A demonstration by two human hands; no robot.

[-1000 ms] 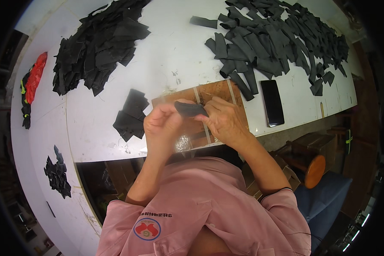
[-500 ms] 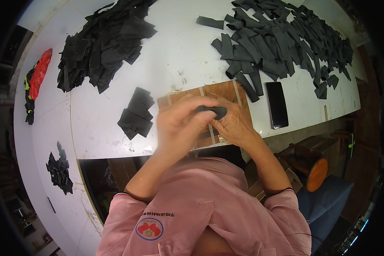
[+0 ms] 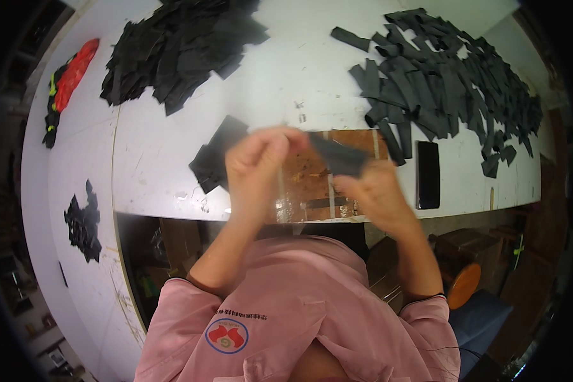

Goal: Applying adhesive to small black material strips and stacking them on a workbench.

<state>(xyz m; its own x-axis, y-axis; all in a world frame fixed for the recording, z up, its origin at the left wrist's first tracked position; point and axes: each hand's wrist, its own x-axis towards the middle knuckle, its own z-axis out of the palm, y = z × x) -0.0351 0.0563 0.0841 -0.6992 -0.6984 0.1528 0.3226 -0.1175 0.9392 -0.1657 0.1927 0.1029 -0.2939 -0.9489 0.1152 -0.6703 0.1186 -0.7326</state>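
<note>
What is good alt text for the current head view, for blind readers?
A person's right hand holds one end of a dark strip, the left hand at its other end, both blurred, above a brown panel on a white table. Beyond are a left heap and a right heap of dark pieces; a black phone lies at right.

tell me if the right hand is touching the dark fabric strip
Touching: in the head view, the right hand grips one end of the dark fabric strip, despite blur.
</note>
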